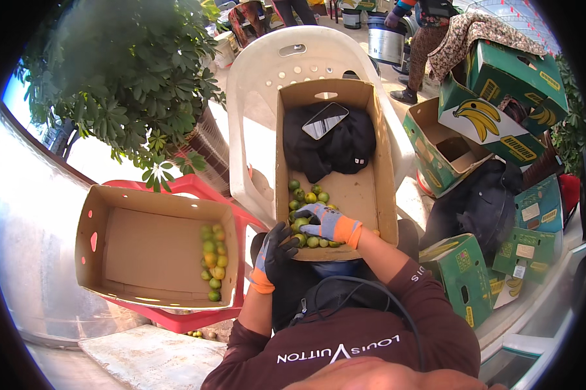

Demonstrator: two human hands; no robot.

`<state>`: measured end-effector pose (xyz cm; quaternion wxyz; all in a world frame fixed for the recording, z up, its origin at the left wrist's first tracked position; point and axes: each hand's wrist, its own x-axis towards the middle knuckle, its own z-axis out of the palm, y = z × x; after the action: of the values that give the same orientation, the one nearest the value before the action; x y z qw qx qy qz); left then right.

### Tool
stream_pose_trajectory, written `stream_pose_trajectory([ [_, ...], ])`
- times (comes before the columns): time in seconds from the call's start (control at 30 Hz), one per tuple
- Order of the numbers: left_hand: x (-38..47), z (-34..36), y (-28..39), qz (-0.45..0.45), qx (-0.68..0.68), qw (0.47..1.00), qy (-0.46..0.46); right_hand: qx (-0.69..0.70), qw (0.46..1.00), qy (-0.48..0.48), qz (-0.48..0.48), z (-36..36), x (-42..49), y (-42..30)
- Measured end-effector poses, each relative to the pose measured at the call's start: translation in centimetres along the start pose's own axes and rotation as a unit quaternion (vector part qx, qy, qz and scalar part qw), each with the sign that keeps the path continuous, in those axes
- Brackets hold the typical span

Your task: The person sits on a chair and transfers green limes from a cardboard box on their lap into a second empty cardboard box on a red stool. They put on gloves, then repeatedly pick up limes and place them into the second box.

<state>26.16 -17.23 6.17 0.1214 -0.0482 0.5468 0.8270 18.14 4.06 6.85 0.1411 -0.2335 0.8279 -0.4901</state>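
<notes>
A cardboard box [385, 209] rests before me against a white plastic armchair. In its near left corner lie several small green and yellow-green round fruits [313, 242]. My right hand [322, 222], in a grey and orange glove, reaches over these fruits with its fingers on or just above them; its grip is hidden. At the box's near left edge is my left hand [277, 248], gloved with a dark palm turned up and fingers curled; whether it holds anything does not show. A second cardboard box [147, 243] at the left has green, yellow and orange fruits [214, 258] along its right side.
Black cloth [298, 141] and a phone [325, 121] lie in the front box's far half. The left box stands on a red plastic chair [176, 319]. Green banana boxes [461, 273] are stacked at right. A leafy plant [142, 73] leans in at left; people stand beyond.
</notes>
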Motion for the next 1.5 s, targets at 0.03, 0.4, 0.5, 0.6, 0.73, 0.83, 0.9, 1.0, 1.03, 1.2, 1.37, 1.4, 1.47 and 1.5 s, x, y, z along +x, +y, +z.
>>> stream_pose_trajectory([
  [0.03, 0.2, 0.3, 0.4, 0.002, -0.001, 0.999, -0.035, 0.06, 0.998, -0.032, -0.012, 0.4, -0.2, -1.8],
  [0.4, 0.3, -8.5, 0.8, 0.292, 0.443, 0.816, 0.229, -0.393, 0.88, -0.099, 0.248, -0.4, -3.4, 13.9],
  [0.5, -0.2, -13.7, 1.6, 0.301, 0.466, 0.781, 0.287, -0.385, 0.858, -0.2, 0.276, 0.2, -3.5, 15.0],
  [0.6, -1.0, -20.8, -1.1, 0.235, 0.176, 0.915, 0.276, -0.365, 0.846, -0.253, 0.295, 1.5, -2.4, 15.7],
  [0.73, -1.7, -15.0, 0.3, 0.212, 0.269, 0.864, 0.37, -0.373, 0.827, -0.269, 0.324, 1.4, -2.4, 17.7],
  [0.83, -0.7, -18.3, -1.6, 0.208, 0.149, 0.902, 0.347, -0.398, 0.827, -0.253, 0.305, 1.4, -2.8, 18.3],
  [0.9, -0.1, -16.5, -1.0, 0.248, 0.338, 0.861, 0.286, -0.424, 0.816, -0.255, 0.298, 1.4, -3.1, 18.2],
  [1.0, 0.1, -15.9, -0.9, 0.31, 0.61, 0.696, 0.216, -0.425, 0.814, -0.256, 0.302, 1.4, -3.2, 17.8],
  [1.03, 0.1, -16.0, -1.0, 0.323, 0.69, 0.619, 0.19, -0.419, 0.815, -0.256, 0.307, 1.4, -3.2, 17.7],
  [1.2, 0.8, -11.8, -1.7, 0.276, 0.478, 0.817, 0.168, -0.437, 0.824, -0.238, 0.269, 0.7, -3.1, 17.1],
  [1.37, 0.2, -7.0, -1.0, 0.121, 0.168, 0.978, 0.026, -0.27, 0.951, -0.068, 0.131, -0.4, -1.2, 9.6],
  [1.4, 0.3, -5.6, -0.9, 0.057, 0.062, 0.996, 0.037, -0.196, 0.975, -0.048, 0.09, -0.7, -0.7, 5.5],
  [1.47, 0.7, -3.0, -1.1, -0.01, -0.058, 0.998, 0.002, -0.061, 0.994, -0.062, 0.063, -0.4, -0.6, 0.3],
  [1.5, 0.7, -1.7, -0.7, 0.021, 0.008, 0.999, -0.026, -0.001, 0.998, -0.055, 0.005, 0.4, -0.6, -0.3],
])
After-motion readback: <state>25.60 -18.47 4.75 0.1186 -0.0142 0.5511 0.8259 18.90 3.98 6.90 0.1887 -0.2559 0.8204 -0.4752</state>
